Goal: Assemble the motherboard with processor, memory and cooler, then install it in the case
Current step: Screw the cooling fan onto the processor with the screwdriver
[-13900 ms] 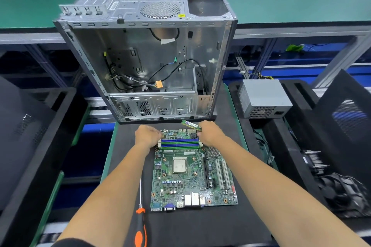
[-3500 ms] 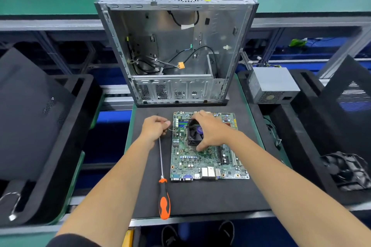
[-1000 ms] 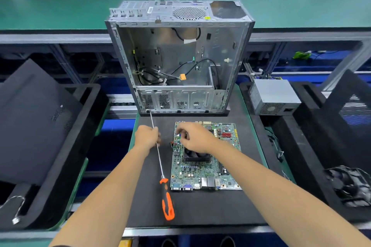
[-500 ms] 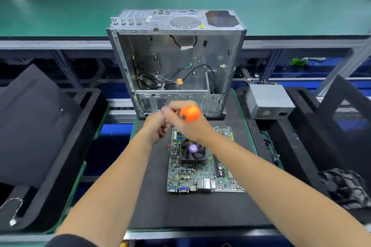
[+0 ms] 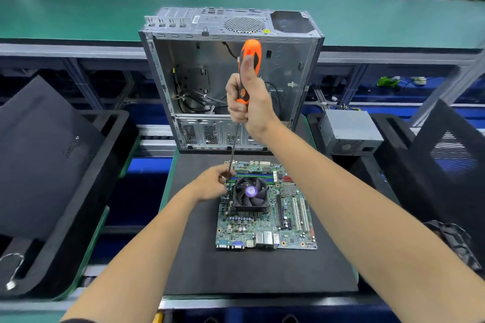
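Since half a second ago the screwdriver [image 5: 246, 78] has swung from lying across the hands to standing nearly upright, its orange handle high and its tip down at the board.

Fingers [image 5: 232, 102] of the right hand [image 5: 248, 105] curl round the handle, thumb lying up along it. Below them, the fingers of the left hand [image 5: 211, 185] pinch the thin shaft just above its tip and steer it toward the near-left corner of the cooler [image 5: 250, 195]. Whether the tip already sits in a screw head I cannot tell; the left hand hides it.

The cooler sits on the motherboard [image 5: 266, 220], just right of the left fingers, with its fan facing up. The board lies flat on the black mat [image 5: 262, 273] of the counter. Beyond the right fingers stands the open case [image 5: 231, 81], cables loose inside (it holds no board yet). Off to the right of both hands rests a grey power supply [image 5: 350, 131].

My reading: the step in hand is fastening the cooler to the board. The next move calls for seating the tip squarely in the screw, keeping the shaft upright, then turning the handle with the right fingers while the left ones guide. The other corners would likely follow before the board goes into the case.
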`<state>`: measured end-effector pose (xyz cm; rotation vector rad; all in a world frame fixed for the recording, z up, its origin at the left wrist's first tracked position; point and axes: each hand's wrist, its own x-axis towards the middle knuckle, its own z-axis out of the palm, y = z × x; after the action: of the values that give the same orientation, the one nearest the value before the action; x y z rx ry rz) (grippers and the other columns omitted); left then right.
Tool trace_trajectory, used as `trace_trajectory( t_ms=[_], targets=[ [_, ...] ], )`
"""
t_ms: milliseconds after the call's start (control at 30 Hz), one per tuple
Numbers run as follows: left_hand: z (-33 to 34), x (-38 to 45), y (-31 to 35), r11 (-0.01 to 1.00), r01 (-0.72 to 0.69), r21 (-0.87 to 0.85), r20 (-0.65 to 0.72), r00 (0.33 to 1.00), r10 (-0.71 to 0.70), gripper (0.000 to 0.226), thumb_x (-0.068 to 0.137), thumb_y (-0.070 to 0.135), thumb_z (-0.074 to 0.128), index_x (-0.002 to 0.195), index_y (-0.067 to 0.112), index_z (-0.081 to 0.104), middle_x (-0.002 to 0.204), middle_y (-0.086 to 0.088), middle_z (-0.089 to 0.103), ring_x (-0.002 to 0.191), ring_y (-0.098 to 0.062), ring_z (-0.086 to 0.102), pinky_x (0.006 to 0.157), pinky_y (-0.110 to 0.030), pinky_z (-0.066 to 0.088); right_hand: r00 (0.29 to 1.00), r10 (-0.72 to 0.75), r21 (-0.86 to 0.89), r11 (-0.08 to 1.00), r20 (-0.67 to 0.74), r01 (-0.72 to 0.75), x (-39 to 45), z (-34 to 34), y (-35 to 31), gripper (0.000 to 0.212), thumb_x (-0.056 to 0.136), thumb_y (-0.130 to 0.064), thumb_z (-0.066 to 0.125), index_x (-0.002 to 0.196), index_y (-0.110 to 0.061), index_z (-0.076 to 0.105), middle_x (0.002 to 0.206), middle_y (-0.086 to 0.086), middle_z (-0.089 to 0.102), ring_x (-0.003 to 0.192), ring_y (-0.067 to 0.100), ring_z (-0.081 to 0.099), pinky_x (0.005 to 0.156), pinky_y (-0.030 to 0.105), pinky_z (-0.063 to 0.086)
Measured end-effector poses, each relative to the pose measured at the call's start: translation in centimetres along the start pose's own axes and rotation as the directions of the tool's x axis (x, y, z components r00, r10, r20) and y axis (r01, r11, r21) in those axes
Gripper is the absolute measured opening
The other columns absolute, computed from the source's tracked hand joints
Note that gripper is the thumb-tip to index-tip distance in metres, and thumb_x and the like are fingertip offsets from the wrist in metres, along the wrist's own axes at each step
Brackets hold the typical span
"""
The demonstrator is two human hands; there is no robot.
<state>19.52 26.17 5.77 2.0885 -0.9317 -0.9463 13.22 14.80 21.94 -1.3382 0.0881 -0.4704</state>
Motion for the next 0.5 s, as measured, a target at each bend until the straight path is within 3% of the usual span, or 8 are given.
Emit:
trace_trajectory(
  t_ms=[100,133,233,367,433,500],
  targets=[
    [1.2,-0.3,-0.8,0.991,-0.070,0.113,0.141,0.989,0.054,0.070,0.074,0.001,0.066,0.136,0.019,0.039,0.133,-0.003,0.041,0.118,-0.018,0.043,0.103,-0.032,0.036,0.999,0.034,-0.041,0.999,-0.003,-0.034,0.1,0.1,0.7,0.080,0.044,-0.092,0.057,0.055,-0.016,0.036,0.045,-0.005,0.024,0.038,0.011,0.015,0.041,0.019,0.014],
    [1.5,-0.4,-0.9,0.990,-0.072,0.123,0.145,0.988,0.054,0.075,0.074,0.003,0.066,0.139,0.022,0.035,0.138,-0.003,0.038,0.125,-0.020,0.039,0.108,-0.038,0.033,0.999,0.036,-0.051,0.998,-0.008,-0.036,0.1,0.0,0.8,0.080,0.044,-0.092,0.056,0.055,-0.016,0.036,0.045,-0.005,0.025,0.038,0.011,0.016,0.041,0.019,0.015],
    [1.7,-0.5,-0.3,0.997,-0.043,0.059,0.112,0.993,0.036,0.074,0.073,0.008,0.060,0.138,0.029,0.033,0.142,-0.002,0.036,0.129,-0.023,0.034,0.110,-0.046,0.026,0.997,0.026,-0.049,0.998,-0.067,-0.029,0.1,-0.4,0.1,0.077,0.051,-0.092,0.053,0.053,-0.017,0.037,0.044,-0.006,0.024,0.038,0.011,0.015,0.042,0.018,0.016],
    [2.1,0.3,1.8,0.989,-0.117,0.090,0.093,0.990,0.109,0.060,0.081,0.016,0.058,0.136,0.024,0.038,0.127,0.009,0.041,0.111,-0.013,0.034,0.095,-0.030,0.024,0.981,0.017,-0.082,0.996,-0.193,-0.034,0.3,-2.0,-1.4,0.068,0.065,-0.085,0.045,0.051,-0.019,0.036,0.044,-0.004,0.022,0.038,0.013,0.013,0.042,0.017,0.016],
    [2.9,1.4,3.3,0.983,-0.140,0.117,0.097,0.987,0.129,0.051,0.086,0.013,0.052,0.136,0.018,0.040,0.127,0.003,0.046,0.114,-0.015,0.040,0.096,-0.029,0.028,0.971,0.011,-0.097,0.995,-0.239,-0.035,0.2,-3.0,-2.0,0.064,0.068,-0.080,0.043,0.050,-0.019,0.035,0.043,-0.003,0.023,0.037,0.013,0.013,0.042,0.017,0.016],
    [4.0,2.3,4.5,0.980,-0.131,0.150,0.113,0.987,0.114,0.043,0.089,0.020,0.049,0.132,0.018,0.045,0.124,-0.004,0.052,0.118,-0.024,0.046,0.102,-0.037,0.034,0.963,0.007,-0.117,0.992,-0.269,-0.040,-0.2,-4.0,-2.1,0.060,0.075,-0.073,0.041,0.050,-0.019,0.035,0.043,-0.004,0.023,0.035,0.012,0.014,0.041,0.016,0.017]
  ],
)
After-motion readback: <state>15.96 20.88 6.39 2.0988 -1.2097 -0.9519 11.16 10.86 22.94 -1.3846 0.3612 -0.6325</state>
